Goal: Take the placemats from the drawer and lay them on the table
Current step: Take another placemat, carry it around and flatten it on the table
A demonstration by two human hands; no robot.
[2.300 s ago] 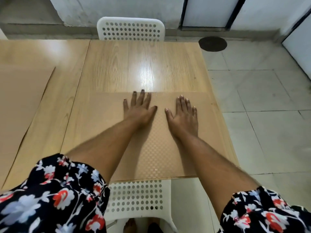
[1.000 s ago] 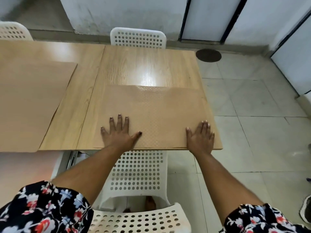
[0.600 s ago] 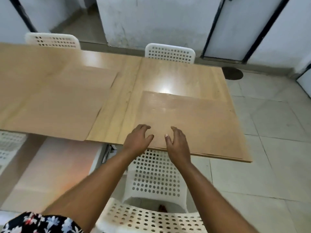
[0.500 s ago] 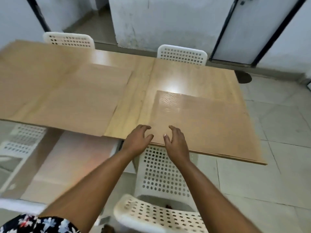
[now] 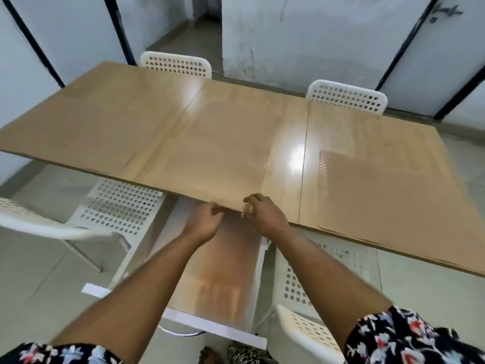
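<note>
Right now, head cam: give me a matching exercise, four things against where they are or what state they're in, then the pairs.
Things:
1. right hand
2. right placemat
3. drawer
4. far right chair

Places or states:
A. flat on the right end of the table, untouched
B. pulled open below the table's near edge
C. fingers pinching the near edge of the middle placemat, next to the left hand
D. behind the table's far side

Pairs: 1-C, 2-A, 3-B, 4-D
</note>
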